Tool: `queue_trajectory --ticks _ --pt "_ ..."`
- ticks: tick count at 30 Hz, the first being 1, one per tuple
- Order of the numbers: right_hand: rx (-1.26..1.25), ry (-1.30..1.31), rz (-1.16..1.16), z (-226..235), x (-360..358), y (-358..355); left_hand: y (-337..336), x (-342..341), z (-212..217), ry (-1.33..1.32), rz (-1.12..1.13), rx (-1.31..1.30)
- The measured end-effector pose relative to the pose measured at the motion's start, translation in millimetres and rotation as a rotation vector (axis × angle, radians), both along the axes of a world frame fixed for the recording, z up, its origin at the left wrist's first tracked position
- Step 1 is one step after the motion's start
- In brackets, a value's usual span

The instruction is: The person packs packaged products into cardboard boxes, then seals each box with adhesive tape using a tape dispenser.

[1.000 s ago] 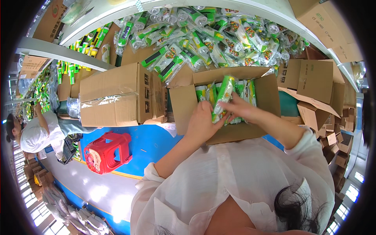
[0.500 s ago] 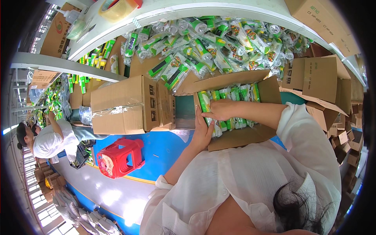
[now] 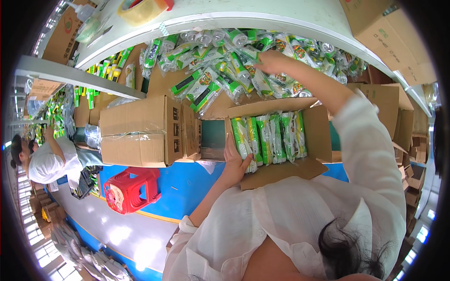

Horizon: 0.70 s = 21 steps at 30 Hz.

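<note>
In front of me stands an open cardboard box (image 3: 318, 126) holding a row of clear-bagged green-and-white packs (image 3: 269, 140), set side by side. My left hand (image 3: 235, 164) grips the box's left wall, fingers along the outside and thumb over the edge against the nearest pack. My right hand (image 3: 274, 63) is stretched out over the box onto a heap of similar bagged packs (image 3: 211, 84), some with clear round ends. Its fingers bend down onto the heap; their tips are blurred, so whether they grip a pack cannot be told.
To the left lies a taped carton (image 3: 133, 133); more cartons (image 3: 384, 103) stand at the right. A shelf (image 3: 211, 11) with a tape roll (image 3: 140, 11) crosses above the heap. A red stool (image 3: 133, 189) stands on the blue floor. Another person (image 3: 54, 161) works far left.
My right hand has left the packs in the box and moved up and away to the heap. My left hand stays at the box's left side. The view has shifted slightly.
</note>
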State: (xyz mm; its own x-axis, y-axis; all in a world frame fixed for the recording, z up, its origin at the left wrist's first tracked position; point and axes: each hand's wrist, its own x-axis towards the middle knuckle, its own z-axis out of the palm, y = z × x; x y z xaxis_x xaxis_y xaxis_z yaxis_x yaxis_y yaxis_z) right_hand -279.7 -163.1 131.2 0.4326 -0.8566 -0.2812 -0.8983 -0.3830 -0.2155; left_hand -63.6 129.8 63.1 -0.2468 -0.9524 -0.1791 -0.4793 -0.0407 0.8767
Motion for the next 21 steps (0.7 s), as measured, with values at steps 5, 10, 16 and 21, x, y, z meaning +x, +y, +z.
queue_trajectory --ticks 5,10,16,21 --pt "0.056 -0.083 -0.311 -135 -22 -96 1 -7 -9 0.094 0.061 0.043" --pt "0.531 -0.168 -0.413 -93 -4 -89 12 -2 -6 0.036 0.074 0.129" --pt "0.986 -0.759 -0.662 47 -88 20 2 -2 -4 0.051 0.041 0.133" --pt "0.974 -1.063 -0.417 97 -95 177 -1 1 -5 0.061 0.032 0.062"
